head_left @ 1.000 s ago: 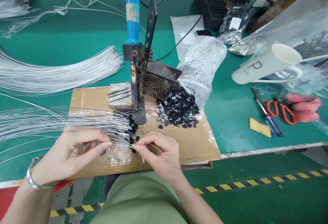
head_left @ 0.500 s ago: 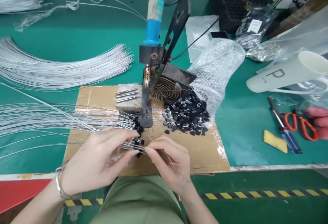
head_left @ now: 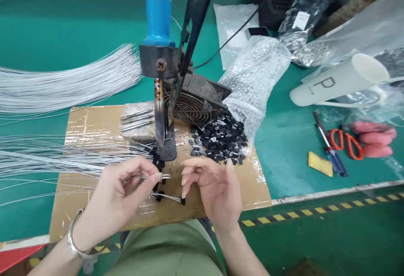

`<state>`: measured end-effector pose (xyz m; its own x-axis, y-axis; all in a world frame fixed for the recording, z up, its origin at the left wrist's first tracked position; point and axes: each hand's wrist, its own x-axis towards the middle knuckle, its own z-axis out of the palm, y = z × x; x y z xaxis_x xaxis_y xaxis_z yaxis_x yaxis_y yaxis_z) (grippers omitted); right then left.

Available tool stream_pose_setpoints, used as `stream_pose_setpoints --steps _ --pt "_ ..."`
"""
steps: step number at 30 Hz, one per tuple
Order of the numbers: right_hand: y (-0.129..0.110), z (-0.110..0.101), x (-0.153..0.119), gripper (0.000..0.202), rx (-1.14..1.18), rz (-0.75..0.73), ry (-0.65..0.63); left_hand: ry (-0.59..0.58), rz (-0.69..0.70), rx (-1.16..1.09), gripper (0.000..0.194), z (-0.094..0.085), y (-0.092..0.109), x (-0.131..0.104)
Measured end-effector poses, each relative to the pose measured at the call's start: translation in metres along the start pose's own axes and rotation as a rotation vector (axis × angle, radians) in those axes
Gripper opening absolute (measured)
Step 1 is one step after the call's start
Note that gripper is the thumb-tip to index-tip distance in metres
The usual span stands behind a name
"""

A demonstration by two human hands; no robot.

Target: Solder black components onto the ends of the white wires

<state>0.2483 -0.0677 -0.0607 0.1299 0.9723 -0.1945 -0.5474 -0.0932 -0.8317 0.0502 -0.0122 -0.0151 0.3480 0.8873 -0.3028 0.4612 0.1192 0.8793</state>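
Observation:
My left hand (head_left: 126,189) pinches the end of a white wire (head_left: 166,176) between thumb and forefinger; its tip sticks out to the right. Below it, a wire ending in a small black connector (head_left: 183,201) lies over the cardboard. My right hand (head_left: 219,189) is a little to the right, its thumb and fingers apart. A thin solder wire (head_left: 206,169) runs across its fingers; the grip on it is partly hidden. More wires with black connectors (head_left: 156,156) lie behind my left hand. The soldering iron (head_left: 159,112) points down in its stand just beyond my hands.
A heap of black connectors (head_left: 221,137) lies on the cardboard (head_left: 252,187) by a round-grilled fan (head_left: 192,107). A wire bundle (head_left: 78,82) is at the left. To the right are a white mug (head_left: 337,82), orange-handled scissors (head_left: 353,146), a screwdriver (head_left: 334,158) and a yellow sponge (head_left: 320,163).
My right hand has let go of the wire end and drawn away, its fingers spreading. A wire with a black connector now shows below. The view has shifted right and closer.

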Motion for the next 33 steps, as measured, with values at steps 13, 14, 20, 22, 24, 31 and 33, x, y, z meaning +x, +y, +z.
stream_pose_setpoints --steps 13,14,20,22,24,31,33 --pt "0.009 0.025 -0.005 0.009 -0.321 -0.034 0.031 0.109 0.041 0.009 0.016 0.000 0.002 -0.005" --pt "0.009 0.025 -0.005 0.010 -0.321 -0.040 0.033 0.122 0.054 0.005 0.014 0.000 0.004 -0.005" --pt "0.010 0.024 -0.006 0.009 -0.380 -0.109 0.024 0.157 0.096 -0.017 0.010 0.003 0.006 -0.005" --pt "0.011 0.023 -0.006 0.009 -0.394 -0.121 0.033 0.155 0.077 -0.020 0.011 0.003 0.004 -0.006" --pt "0.011 0.023 -0.005 0.010 -0.385 -0.102 0.038 0.151 0.040 -0.019 0.014 0.004 0.002 -0.007" --pt "0.012 0.024 -0.001 0.014 -0.041 0.134 0.007 0.162 -0.018 0.020 0.018 0.006 -0.003 -0.009" --pt "0.012 0.026 0.000 0.013 0.024 0.185 -0.001 0.166 -0.002 0.032 0.020 0.007 -0.003 -0.010"
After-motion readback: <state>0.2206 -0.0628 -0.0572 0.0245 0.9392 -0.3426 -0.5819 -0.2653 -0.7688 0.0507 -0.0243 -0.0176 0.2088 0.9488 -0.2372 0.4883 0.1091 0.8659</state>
